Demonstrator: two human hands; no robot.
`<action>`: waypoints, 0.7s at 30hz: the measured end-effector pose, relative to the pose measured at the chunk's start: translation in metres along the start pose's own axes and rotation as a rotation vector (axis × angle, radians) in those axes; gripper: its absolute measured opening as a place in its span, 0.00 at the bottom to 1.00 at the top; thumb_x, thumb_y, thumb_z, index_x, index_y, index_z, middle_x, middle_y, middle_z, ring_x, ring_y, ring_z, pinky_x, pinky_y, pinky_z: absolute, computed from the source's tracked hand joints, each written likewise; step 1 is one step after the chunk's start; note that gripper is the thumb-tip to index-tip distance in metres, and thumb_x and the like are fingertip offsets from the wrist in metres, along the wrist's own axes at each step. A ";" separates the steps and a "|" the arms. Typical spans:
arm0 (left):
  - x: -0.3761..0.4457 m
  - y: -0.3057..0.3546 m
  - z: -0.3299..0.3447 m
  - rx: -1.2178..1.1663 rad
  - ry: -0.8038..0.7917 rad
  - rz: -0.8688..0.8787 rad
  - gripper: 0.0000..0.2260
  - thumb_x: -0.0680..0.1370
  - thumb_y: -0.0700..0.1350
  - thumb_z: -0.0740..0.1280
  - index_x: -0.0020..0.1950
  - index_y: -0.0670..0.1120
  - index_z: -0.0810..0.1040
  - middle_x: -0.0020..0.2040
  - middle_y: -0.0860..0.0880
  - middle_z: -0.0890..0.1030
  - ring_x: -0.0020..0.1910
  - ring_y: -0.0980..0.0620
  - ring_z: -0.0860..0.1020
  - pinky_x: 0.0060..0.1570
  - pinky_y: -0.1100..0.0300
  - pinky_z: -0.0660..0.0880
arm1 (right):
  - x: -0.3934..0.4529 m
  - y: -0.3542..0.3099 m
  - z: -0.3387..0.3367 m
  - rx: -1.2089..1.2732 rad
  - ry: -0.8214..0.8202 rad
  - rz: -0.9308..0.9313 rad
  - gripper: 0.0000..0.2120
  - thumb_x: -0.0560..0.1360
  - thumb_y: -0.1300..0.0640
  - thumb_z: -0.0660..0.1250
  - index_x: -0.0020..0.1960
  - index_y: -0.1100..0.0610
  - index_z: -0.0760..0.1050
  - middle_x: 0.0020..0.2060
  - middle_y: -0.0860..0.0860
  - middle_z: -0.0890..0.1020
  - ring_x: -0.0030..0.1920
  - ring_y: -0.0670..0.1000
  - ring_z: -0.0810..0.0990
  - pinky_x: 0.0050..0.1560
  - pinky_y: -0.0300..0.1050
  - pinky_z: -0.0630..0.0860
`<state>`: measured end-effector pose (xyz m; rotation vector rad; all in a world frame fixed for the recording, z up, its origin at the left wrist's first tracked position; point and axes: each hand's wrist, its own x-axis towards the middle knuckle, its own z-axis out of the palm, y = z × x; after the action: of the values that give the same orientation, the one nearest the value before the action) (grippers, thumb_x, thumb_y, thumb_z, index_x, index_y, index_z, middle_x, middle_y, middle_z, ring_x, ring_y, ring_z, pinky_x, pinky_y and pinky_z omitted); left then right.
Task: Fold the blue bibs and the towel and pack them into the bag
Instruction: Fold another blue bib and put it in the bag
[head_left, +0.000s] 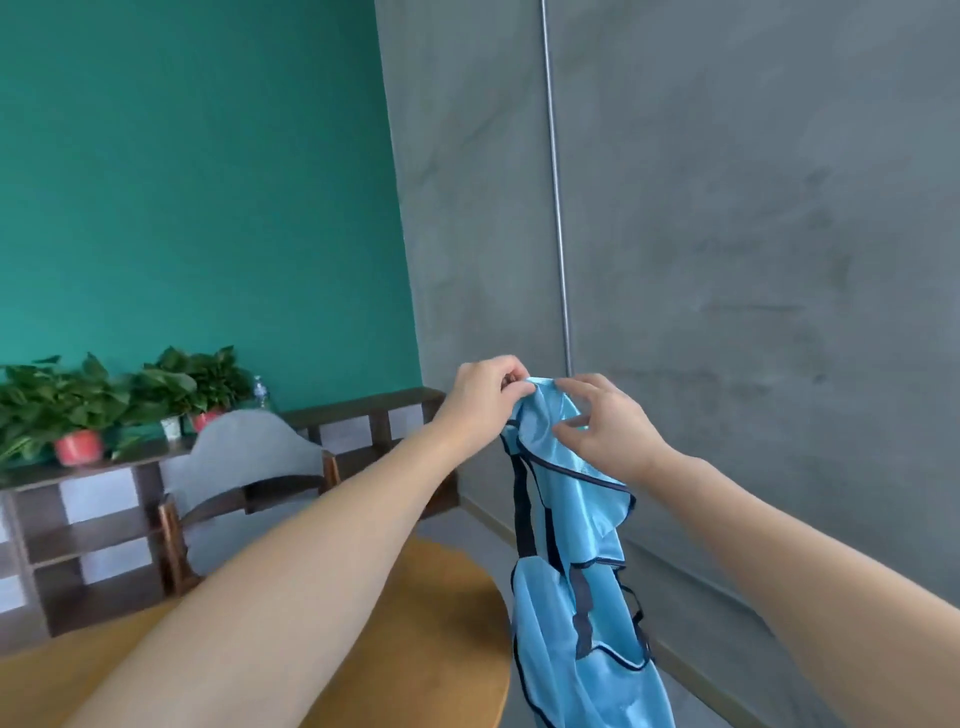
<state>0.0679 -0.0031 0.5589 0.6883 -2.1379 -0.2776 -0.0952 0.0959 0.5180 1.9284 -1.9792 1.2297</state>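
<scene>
Above the table's (415, 597) far right edge, the blue bib (566, 499) hangs in the air, its top hem pinched at twelve o'clock by the left hand's (480, 397) curled fingers (511, 376) while the right hand's (605, 428) thumb and fingers nip the cloth at three o'clock.

- Shiny light-blue fabric bib with dark navy trim and straps (566, 525): held up by its top edge, hanging crumpled beside the round wooden bench (436, 623).
</scene>
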 end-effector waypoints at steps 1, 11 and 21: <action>0.008 0.010 -0.027 0.021 0.018 0.024 0.04 0.80 0.45 0.71 0.45 0.48 0.82 0.40 0.49 0.83 0.40 0.52 0.79 0.42 0.60 0.74 | 0.011 -0.020 -0.013 0.008 0.027 -0.032 0.26 0.77 0.54 0.69 0.74 0.51 0.70 0.69 0.45 0.71 0.48 0.43 0.84 0.60 0.41 0.73; 0.028 0.078 -0.280 0.469 0.196 0.200 0.04 0.83 0.42 0.65 0.50 0.43 0.78 0.49 0.49 0.77 0.48 0.48 0.74 0.50 0.54 0.72 | 0.089 -0.236 -0.085 0.051 0.187 -0.372 0.29 0.78 0.55 0.67 0.78 0.53 0.65 0.72 0.47 0.67 0.53 0.45 0.83 0.61 0.40 0.72; -0.025 0.006 -0.356 0.732 0.089 0.057 0.04 0.84 0.43 0.60 0.56 0.47 0.74 0.55 0.49 0.76 0.52 0.47 0.75 0.54 0.48 0.75 | 0.110 -0.308 0.004 0.081 0.068 -0.430 0.32 0.75 0.59 0.65 0.78 0.55 0.64 0.73 0.48 0.67 0.57 0.48 0.82 0.59 0.41 0.72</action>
<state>0.3584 0.0316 0.7632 1.0151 -2.1517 0.5896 0.1570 0.0506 0.7209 2.1639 -1.3963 1.2457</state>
